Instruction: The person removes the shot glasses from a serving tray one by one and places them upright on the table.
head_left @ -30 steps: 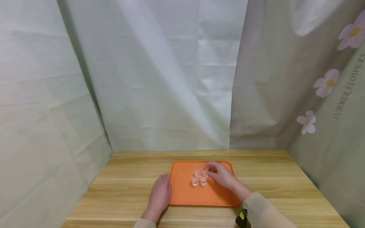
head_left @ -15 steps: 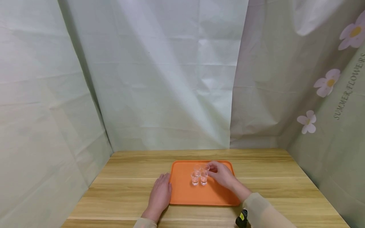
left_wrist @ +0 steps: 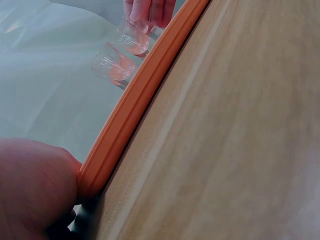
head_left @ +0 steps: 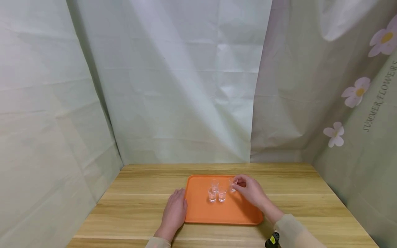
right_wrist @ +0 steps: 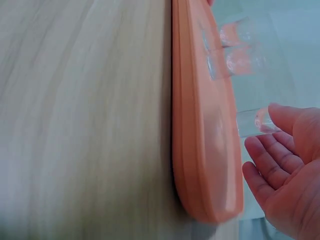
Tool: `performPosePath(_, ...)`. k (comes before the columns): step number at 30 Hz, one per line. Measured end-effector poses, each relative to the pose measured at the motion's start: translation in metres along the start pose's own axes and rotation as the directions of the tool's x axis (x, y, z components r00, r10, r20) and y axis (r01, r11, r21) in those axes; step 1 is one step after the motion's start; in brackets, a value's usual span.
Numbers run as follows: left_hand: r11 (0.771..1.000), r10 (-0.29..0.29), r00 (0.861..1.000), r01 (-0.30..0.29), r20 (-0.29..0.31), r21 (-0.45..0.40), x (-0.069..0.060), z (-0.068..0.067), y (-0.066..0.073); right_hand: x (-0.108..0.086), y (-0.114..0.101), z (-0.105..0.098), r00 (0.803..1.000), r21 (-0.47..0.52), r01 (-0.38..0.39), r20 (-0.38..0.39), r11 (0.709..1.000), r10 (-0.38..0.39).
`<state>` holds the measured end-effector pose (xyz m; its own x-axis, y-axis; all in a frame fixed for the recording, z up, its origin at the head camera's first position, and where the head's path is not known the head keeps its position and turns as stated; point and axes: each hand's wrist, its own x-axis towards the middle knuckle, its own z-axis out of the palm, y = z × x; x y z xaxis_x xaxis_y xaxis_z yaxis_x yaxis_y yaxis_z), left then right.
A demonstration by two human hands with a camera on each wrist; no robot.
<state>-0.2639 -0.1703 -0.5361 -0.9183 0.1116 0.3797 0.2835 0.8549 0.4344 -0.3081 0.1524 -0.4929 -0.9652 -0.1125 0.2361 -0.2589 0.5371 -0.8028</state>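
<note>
My right hand [head_left: 252, 191] pinches a small clear shot glass [head_left: 233, 185] between thumb and fingers, over the right back part of an orange tray [head_left: 198, 215]. The right wrist view shows the thumb [right_wrist: 285, 117] against that glass [right_wrist: 252, 122]. To its left stand three more upright shot glasses, among them a back one [head_left: 214, 186], a front left one [head_left: 212, 195] and a front right one [head_left: 222, 195]. My left hand [head_left: 174, 210] rests along the tray's left edge, its fingers lying fairly straight; in the left wrist view it touches the tray's rim [left_wrist: 125, 117].
The tray lies on a wooden table [head_left: 139, 206]. Pale curtains [head_left: 180, 86] hang behind and at both sides. A black and yellow device [head_left: 273, 239] sits at the right sleeve. Bare tabletop shows on both sides of the tray.
My right hand has moved right with the pinched shot glass, which now stands apart from the other three. The left hand and the other glasses have stayed in place.
</note>
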Motion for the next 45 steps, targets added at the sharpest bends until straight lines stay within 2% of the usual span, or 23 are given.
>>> performPosePath(4,1.000,0.000,1.000,0.000,-0.002,-0.003,0.000,0.000,0.000,-0.003,0.003,-0.011,0.999,-0.025,-0.031,-0.027,0.999,0.030)
performPosePath(29,1.000,0.003,1.000,-0.003,0.000,0.007,0.000,0.000,-0.001,-0.019,0.049,-0.080,0.993,-0.115,-0.084,-0.091,0.990,0.074)
performPosePath(38,0.999,0.032,0.999,-0.032,-0.030,0.005,-0.001,0.000,-0.001,-0.022,0.060,-0.089,0.991,-0.160,-0.096,-0.107,0.983,0.079)
performPosePath(45,1.000,0.011,1.000,-0.011,-0.023,-0.002,0.000,0.001,0.000,-0.024,0.063,-0.091,0.990,-0.159,-0.113,-0.106,0.981,0.097)
